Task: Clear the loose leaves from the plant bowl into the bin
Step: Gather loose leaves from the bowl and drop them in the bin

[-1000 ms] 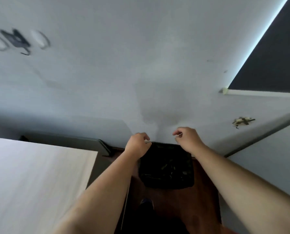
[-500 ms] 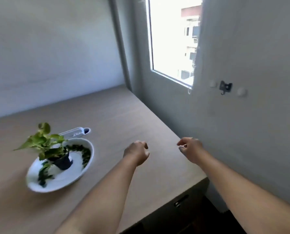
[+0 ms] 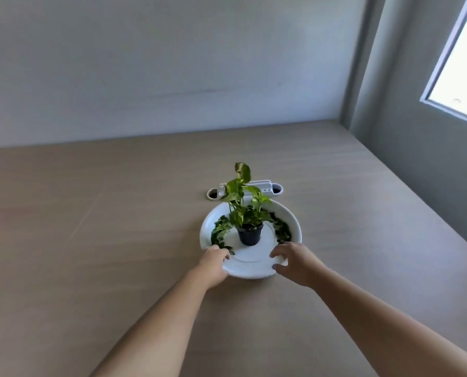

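Note:
A white plant bowl [image 3: 254, 269] sits on the wooden table. In its middle stands a small black pot [image 3: 250, 236] with a green plant [image 3: 240, 200]. Dark loose leaves lie in the bowl in a left arc [image 3: 218, 233] and a right arc [image 3: 283, 230]. My left hand [image 3: 213, 263] rests on the near left rim with its fingers curled down beside the leaves; the fingertips are hidden. Over the near right rim hovers my right hand [image 3: 295, 263], fingers spread and empty. The bin is out of view.
A white oblong holder [image 3: 256, 186] lies on the table [image 3: 118, 240] just behind the bowl. A grey wall with a window [image 3: 460, 63] runs along the table's right edge. Another wall closes the far side.
The view has swung from the black bin on the floor up and left to the table. Both hands have moved from above the bin to the near rim of the plant bowl.

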